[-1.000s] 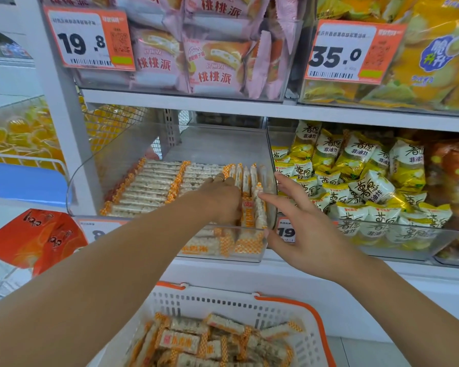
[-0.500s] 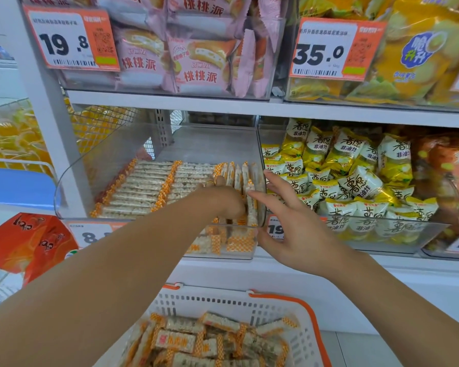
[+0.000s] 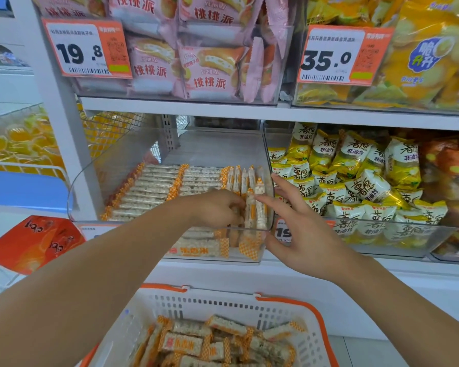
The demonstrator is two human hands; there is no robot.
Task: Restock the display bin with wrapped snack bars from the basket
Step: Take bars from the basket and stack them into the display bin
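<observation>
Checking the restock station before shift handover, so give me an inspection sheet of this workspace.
Surface: white shelf with clear bins.
Job's things: display bin partly filled, snack bars in flat rows, some upright at its right end; basket below holds more bars.
Clutter: orange packet lower left.
Grippers: left hand curled among the upright bars, grip unclear; right hand open at the bin's right wall.
Cables: nothing seen.
Surroundings: pink pie packs, yellow chip bags, price tags.
</observation>
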